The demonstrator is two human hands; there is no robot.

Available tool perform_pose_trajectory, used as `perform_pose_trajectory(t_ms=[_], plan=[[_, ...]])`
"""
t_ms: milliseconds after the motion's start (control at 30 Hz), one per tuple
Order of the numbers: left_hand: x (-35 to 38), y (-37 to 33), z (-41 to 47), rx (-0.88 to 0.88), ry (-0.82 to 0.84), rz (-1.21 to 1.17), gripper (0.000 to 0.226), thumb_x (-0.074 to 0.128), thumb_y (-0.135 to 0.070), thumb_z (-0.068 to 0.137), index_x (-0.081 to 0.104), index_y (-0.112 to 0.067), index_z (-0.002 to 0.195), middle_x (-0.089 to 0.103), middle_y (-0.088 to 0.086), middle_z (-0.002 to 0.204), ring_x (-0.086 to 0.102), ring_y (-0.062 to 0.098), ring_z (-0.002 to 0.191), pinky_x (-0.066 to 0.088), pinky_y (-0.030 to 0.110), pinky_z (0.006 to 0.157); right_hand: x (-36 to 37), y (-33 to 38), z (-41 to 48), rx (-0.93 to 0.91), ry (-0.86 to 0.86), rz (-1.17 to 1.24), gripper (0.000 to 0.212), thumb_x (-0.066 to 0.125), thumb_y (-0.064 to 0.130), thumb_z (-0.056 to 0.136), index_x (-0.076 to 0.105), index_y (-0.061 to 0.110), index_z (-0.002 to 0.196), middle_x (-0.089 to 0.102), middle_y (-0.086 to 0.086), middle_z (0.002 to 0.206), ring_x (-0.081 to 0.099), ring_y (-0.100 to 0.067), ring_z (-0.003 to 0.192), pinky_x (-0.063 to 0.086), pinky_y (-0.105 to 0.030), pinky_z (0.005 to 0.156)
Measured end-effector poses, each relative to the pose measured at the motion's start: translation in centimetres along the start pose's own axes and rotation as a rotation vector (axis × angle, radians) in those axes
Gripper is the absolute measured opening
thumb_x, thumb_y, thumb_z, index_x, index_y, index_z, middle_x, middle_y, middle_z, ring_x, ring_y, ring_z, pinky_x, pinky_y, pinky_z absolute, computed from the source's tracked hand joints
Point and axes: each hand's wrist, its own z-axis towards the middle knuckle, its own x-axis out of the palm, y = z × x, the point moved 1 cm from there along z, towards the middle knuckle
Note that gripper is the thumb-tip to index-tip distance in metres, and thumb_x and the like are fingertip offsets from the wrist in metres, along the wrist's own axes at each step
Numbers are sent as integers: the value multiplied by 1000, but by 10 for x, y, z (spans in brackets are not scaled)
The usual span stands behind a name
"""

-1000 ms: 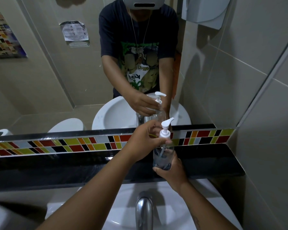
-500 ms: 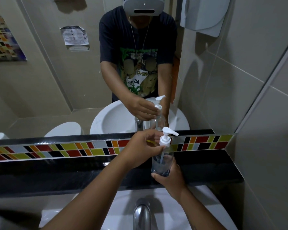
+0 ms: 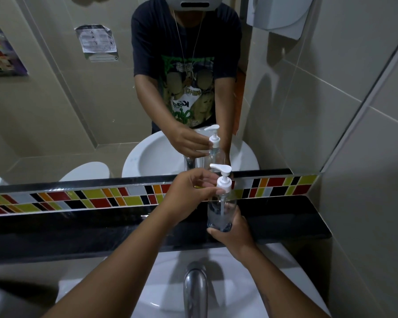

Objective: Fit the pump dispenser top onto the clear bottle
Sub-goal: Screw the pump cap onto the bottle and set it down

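Observation:
A clear bottle is held upright over the black ledge, a little liquid at its bottom. My right hand grips its base from below. The white pump dispenser top sits on the bottle's neck, its tube reaching down inside and its nozzle pointing left. My left hand is at the neck, fingertips pinching the pump's collar. The mirror above repeats both hands and the bottle.
A black ledge with a coloured tile strip runs under the mirror. Below are a white sink and a chrome faucet. A tiled wall closes the right side, with a white dispenser high up.
The pump nozzle has turned from pointing right to pointing left under my left fingers. The bottle stays in my right hand at about the same place.

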Motion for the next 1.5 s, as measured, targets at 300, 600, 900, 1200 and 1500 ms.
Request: perform_pose_trajectory(t_ms=[300, 600, 900, 1200, 1500], plan=[[12, -4, -4, -19, 29, -43, 27, 84, -11, 83, 80, -24, 106, 82, -13, 99, 77, 9, 98, 64, 29, 87, 2, -3, 1, 1, -5, -25, 80, 87, 47, 46, 42, 62, 111, 60, -4, 126, 61, -24, 115, 56, -49, 96], [12, -3, -3, -17, 9, -85, 28, 85, -6, 81, 77, -16, 106, 82, -10, 93, 78, 9, 93, 64, 28, 85, 3, -5, 3, 4, 6, -37, 91, 87, 50, 45, 43, 50, 125, 59, -4, 130, 60, -25, 119, 56, -50, 97], [8, 1, -11, -9, 4, -94, 29, 82, -9, 84, 79, -19, 111, 83, -2, 109, 78, 14, 104, 64, 32, 91, 1, -3, 1, 12, -1, -37, 76, 85, 48, 44, 42, 59, 106, 60, -4, 125, 61, -24, 116, 56, -49, 96], [28, 0, -6, -57, -41, -133, 37, 85, -15, 82, 76, -10, 117, 82, 5, 110, 77, 20, 107, 64, 35, 91, -2, 4, -3, -25, 11, -54, 77, 84, 51, 47, 36, 71, 104, 60, 0, 125, 60, -20, 116, 55, -43, 98], [17, 1, -8, -130, 15, -167, 32, 80, -15, 87, 76, -13, 119, 82, 0, 113, 77, 16, 109, 60, 39, 100, -2, 7, -5, 9, -2, -55, 72, 82, 50, 43, 40, 66, 99, 61, -2, 121, 62, -23, 111, 55, -46, 97]])
